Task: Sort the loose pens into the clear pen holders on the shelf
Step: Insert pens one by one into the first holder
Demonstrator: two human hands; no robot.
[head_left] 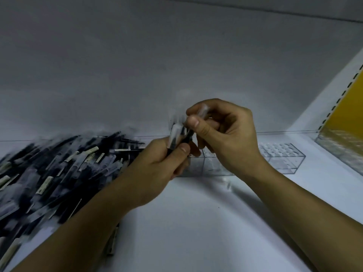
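Both hands are gripping slim black pens with clear caps (177, 138) over the clear plastic pen holder (212, 163) at the white shelf's (196, 222) back edge: left hand (157, 163) holding a bunch, right hand (222, 132) pinching one. Light, stiff, probably slick; I'd grab mid-barrel.

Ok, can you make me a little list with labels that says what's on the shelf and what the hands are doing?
pile: heap of loose dark pens with pale labels, left on the white shelf
left hand: holds a few dark pens with clear caps
right hand: pinches the same bunch from above
holders: clear plastic pen holder with round holes at right, looks empty; another clear box behind the hands
far right: yellow panel
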